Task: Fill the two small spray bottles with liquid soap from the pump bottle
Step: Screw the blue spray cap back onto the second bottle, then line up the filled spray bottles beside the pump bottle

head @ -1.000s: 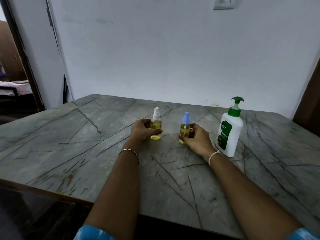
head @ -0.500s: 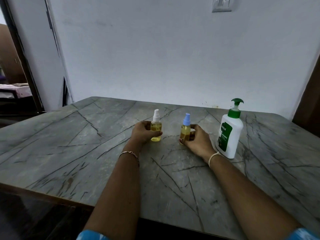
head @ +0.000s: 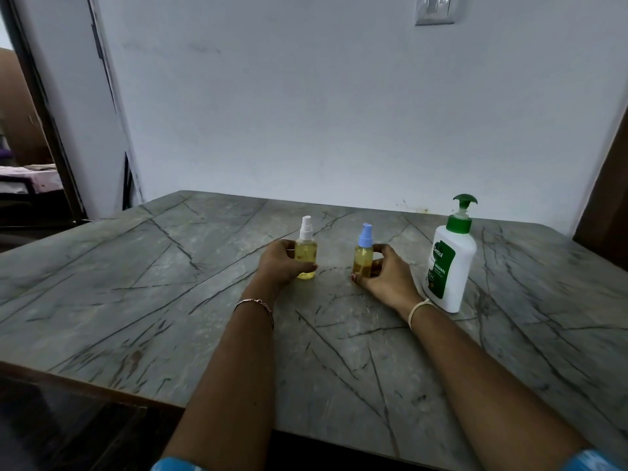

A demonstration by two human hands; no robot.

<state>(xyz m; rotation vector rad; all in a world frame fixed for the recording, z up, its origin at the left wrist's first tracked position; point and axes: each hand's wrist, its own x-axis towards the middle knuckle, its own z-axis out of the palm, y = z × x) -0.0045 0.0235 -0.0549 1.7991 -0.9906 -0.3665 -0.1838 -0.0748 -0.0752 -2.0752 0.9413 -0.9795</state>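
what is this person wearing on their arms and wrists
Left hand: a thin metal chain bracelet at the wrist. Right hand: a plain pale band at the wrist. Forearms are bare; bright blue sleeves with a paler pattern just show at the bottom edge.

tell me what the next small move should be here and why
Probably let go of both bottles. The left hand grips the white-capped spray bottle and the right hand grips the blue-capped spray bottle; both stand upright on the table, capped, and already look filled with yellow liquid. The pump bottle stands untouched to the right.
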